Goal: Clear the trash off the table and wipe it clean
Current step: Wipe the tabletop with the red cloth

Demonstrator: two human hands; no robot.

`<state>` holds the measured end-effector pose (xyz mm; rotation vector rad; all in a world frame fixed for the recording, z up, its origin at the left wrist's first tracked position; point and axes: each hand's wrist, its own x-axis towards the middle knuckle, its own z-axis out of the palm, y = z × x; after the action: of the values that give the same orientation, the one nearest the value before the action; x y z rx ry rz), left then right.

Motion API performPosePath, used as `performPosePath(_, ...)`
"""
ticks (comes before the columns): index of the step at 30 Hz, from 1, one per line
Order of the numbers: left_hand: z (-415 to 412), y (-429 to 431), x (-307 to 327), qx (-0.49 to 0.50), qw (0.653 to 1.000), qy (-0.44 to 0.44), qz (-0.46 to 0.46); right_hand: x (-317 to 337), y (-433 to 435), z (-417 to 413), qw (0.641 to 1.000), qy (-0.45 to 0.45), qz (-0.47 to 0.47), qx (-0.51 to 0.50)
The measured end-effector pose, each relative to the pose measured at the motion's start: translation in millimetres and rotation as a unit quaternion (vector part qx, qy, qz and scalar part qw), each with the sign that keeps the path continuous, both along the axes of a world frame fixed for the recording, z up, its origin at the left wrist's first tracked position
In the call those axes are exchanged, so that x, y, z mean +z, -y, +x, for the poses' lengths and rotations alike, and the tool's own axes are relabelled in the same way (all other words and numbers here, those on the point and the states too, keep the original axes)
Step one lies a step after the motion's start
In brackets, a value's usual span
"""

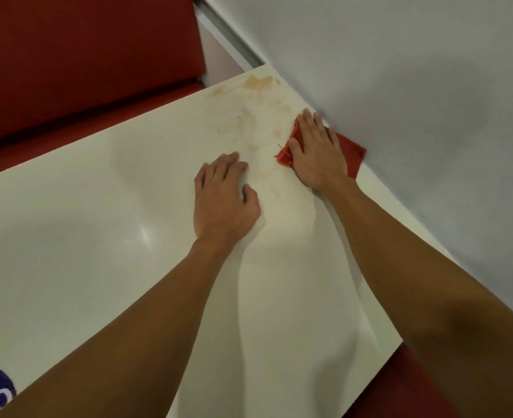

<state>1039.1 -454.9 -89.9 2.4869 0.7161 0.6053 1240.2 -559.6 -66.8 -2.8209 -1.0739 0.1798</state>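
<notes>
From the head view, the right hand [317,152] lies flat, fingers [309,123] straight, pressing a red woven cloth [350,149] onto the glossy white tabletop [98,236] right against the pale grey wall [400,86]. The left hand [225,200] rests palm-down just beside it, fingers relaxed, holding nothing. Brownish smeared stains [258,86] spread over the far corner, near the cloth. A red padded bench [83,55] sits beyond the tabletop.

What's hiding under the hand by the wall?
A red cloth lies under the right hand, flat on the white table. Its corner and frayed edge stick out. Whether stains lie beneath it cannot be seen.
</notes>
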Motion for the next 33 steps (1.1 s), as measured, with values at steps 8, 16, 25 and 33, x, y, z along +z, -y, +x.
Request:
performPosePath(8, -16, -11, 7, -0.035, 0.993, 0.014, -0.108, 3, 94, -90, 0.997, 0.004, 0.002, 0.083)
performPosePath(16, -45, -19, 6, -0.051, 0.996, 0.003, -0.072, -6, 57, -104, 0.992, -0.003, 0.003, -0.125)
performPosePath(25, -47, -19, 5, -0.043, 0.997, 0.019, -0.059, -1, 90, -141, 0.999, 0.01, -0.008, 0.035)
performPosePath(33, -46, -19, 5, -0.036, 0.998, 0.013, -0.049, -4, 2, -115, 0.995, 0.006, 0.002, -0.096)
